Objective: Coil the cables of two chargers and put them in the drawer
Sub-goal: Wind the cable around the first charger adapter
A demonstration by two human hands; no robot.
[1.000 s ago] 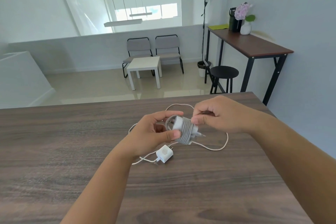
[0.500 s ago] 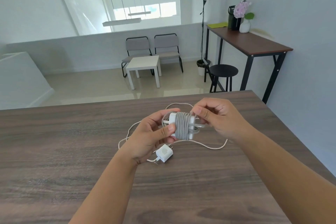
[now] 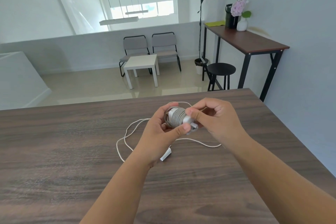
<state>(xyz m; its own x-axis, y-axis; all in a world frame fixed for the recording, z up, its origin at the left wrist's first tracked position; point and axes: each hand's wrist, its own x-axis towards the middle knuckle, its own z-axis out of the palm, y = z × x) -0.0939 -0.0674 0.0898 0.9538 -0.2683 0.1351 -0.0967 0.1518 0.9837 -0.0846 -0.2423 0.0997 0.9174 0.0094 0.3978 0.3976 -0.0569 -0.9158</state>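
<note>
My left hand [image 3: 160, 129] grips the wound charger [image 3: 179, 118] above the table [image 3: 54, 151]; right hand [image 3: 214, 120] pinches its cable end. If that pinch slips, the wraps could spring loose. Second charger [image 3: 166, 155] lies uncoiled below, its cable [image 3: 125, 138] a snag risk.

Dark wood-grain table [image 3: 54, 160] in foreground. Beyond: white side table [image 3: 141, 63], two grey chairs [image 3: 164, 45], black stool [image 3: 221, 69], floor lamp [image 3: 201, 14], high desk [image 3: 254, 42] carrying white vase [image 3: 242, 23] of pink flowers [image 3: 237, 7].
</note>
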